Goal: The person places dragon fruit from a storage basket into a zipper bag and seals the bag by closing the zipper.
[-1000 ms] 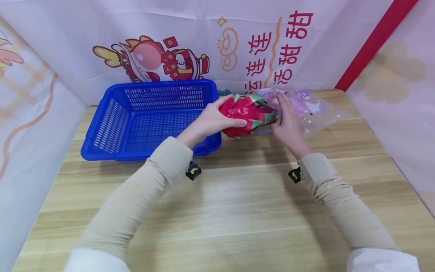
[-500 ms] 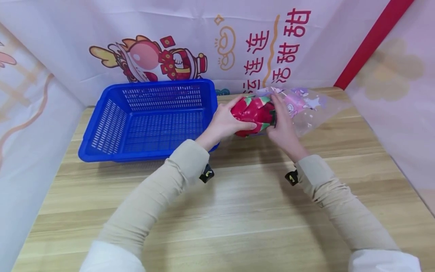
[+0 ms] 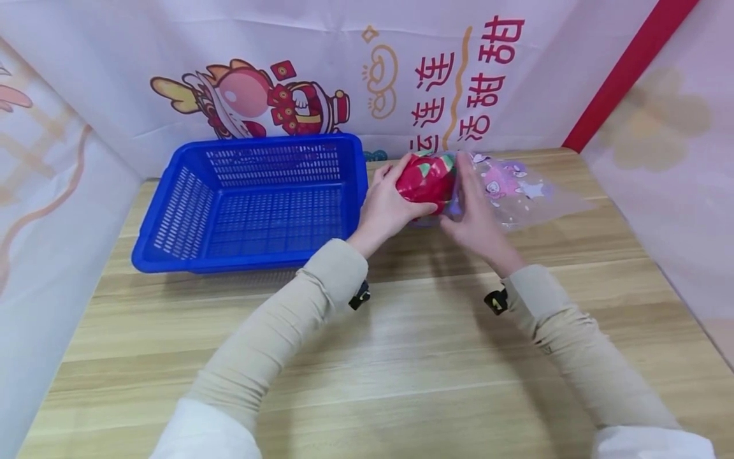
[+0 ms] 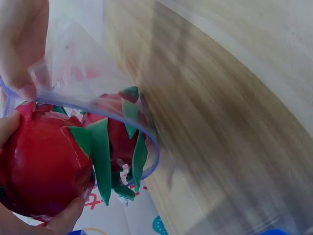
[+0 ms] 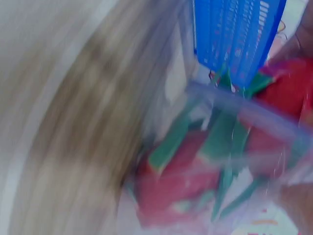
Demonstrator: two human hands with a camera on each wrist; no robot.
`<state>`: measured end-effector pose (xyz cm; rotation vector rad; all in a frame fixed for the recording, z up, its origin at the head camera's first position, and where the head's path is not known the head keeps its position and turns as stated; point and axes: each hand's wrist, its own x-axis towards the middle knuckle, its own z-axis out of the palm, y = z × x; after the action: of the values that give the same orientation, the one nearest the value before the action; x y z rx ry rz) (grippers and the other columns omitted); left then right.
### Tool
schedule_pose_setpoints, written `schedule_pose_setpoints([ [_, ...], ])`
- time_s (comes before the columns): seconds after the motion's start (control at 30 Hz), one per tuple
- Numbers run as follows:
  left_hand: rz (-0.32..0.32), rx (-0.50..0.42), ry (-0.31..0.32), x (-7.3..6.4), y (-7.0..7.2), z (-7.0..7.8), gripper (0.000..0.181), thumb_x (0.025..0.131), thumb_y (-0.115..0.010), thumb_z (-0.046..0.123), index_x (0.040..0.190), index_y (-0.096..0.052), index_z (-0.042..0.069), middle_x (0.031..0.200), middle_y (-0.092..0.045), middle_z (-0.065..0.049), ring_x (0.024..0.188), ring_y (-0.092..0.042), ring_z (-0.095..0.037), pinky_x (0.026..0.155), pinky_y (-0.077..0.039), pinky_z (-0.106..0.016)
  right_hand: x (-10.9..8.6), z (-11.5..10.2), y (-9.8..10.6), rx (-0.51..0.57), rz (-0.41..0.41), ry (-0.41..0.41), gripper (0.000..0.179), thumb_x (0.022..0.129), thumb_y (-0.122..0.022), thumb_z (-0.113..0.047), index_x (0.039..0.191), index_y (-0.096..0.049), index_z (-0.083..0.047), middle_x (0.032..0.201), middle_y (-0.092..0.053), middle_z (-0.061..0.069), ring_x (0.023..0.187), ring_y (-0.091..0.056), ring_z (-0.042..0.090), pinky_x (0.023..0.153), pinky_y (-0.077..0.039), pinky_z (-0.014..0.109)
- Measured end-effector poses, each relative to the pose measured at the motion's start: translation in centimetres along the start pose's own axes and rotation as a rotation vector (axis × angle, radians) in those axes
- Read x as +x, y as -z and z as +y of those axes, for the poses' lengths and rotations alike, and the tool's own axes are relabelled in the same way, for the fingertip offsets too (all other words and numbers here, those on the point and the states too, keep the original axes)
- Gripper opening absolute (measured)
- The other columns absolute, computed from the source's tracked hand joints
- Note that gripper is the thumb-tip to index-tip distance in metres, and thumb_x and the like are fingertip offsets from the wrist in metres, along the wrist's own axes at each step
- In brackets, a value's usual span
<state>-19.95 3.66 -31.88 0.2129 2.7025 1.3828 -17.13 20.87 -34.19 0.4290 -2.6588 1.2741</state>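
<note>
My left hand (image 3: 390, 201) grips a red dragon fruit (image 4: 44, 164) with green leaf tips, thumb and fingers spread round it. The fruit is at the mouth of a clear plastic bag (image 3: 510, 191) printed with purple and pink figures. My right hand (image 3: 478, 220) holds the bag's purple-edged rim, its fingers (image 4: 17, 68) at the edge in the left wrist view. Inside the bag lies a second dragon fruit (image 4: 115, 129), also visible through the blurred plastic in the right wrist view. From the head view this second fruit is mostly hidden behind the hands.
A blue slotted basket (image 3: 252, 258) stands left of the hands, close to the left wrist. The wooden table (image 3: 424, 357) stretches in front. Printed cloth walls (image 3: 355, 70) close off the back and both sides.
My left hand has carried the dragon fruit to the right, away from the basket and up to the bag's mouth. The right hand has shifted slightly left with the rim.
</note>
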Motion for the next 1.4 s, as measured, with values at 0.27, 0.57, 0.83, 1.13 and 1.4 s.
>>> schedule_pose_setpoints([
  [0.27,-0.003,-0.171,0.037,0.1,-0.2,-0.5,0.088,0.073,-0.082,0.037,0.146,-0.033,0.028,0.145,-0.043,-0.004,0.130,-0.046,-0.024,0.104,-0.046,-0.045,0.1,2.7,2.0,-0.329,-0.115,0.016,0.132,0.064,-0.089,-0.019,0.154,0.007,-0.013,0.162,0.000,0.016,0.149,-0.001,0.037,0.121,-0.004,0.052],
  [0.57,-0.094,-0.347,0.106,-0.7,-0.7,-0.4,0.078,0.074,-0.081,0.038,0.138,-0.039,0.019,0.134,-0.052,-0.003,0.123,-0.051,-0.021,0.099,-0.050,-0.037,0.3,4.4,1.1,-0.209,-0.062,-0.085,0.123,0.068,-0.087,-0.023,0.154,0.000,-0.024,0.156,-0.025,0.013,0.143,-0.027,0.036,0.113,-0.028,0.059],
  [0.83,-0.152,-0.400,0.247,-1.7,-0.3,0.1,0.074,0.078,-0.072,0.053,0.133,-0.039,0.016,0.133,-0.052,-0.005,0.123,-0.052,-0.022,0.100,-0.050,-0.040,-0.1,5.1,0.9,-0.164,-0.028,-0.094,0.116,0.068,-0.086,-0.014,0.154,-0.007,-0.016,0.153,-0.031,0.019,0.140,-0.032,0.039,0.114,-0.028,0.057],
  [1.13,-0.158,-0.636,0.384,-1.1,-0.8,0.0,0.081,0.086,-0.063,0.054,0.147,-0.026,0.015,0.143,-0.043,-0.009,0.129,-0.049,-0.026,0.092,-0.054,-0.039,-0.3,4.6,0.6,-0.151,-0.026,-0.095,0.122,0.068,-0.087,-0.021,0.155,-0.001,-0.021,0.155,-0.025,0.021,0.141,-0.028,0.042,0.112,-0.028,0.060],
  [1.4,-0.101,-0.724,0.360,-0.6,-1.2,-0.5,0.074,0.089,-0.059,0.052,0.146,-0.029,0.014,0.145,-0.042,-0.009,0.131,-0.048,-0.028,0.094,-0.053,-0.041,-0.5,3.9,0.9,-0.186,-0.072,-0.116,0.106,0.084,-0.072,-0.016,0.154,0.007,-0.020,0.160,-0.010,0.017,0.143,-0.023,0.044,0.115,-0.023,0.058],
])
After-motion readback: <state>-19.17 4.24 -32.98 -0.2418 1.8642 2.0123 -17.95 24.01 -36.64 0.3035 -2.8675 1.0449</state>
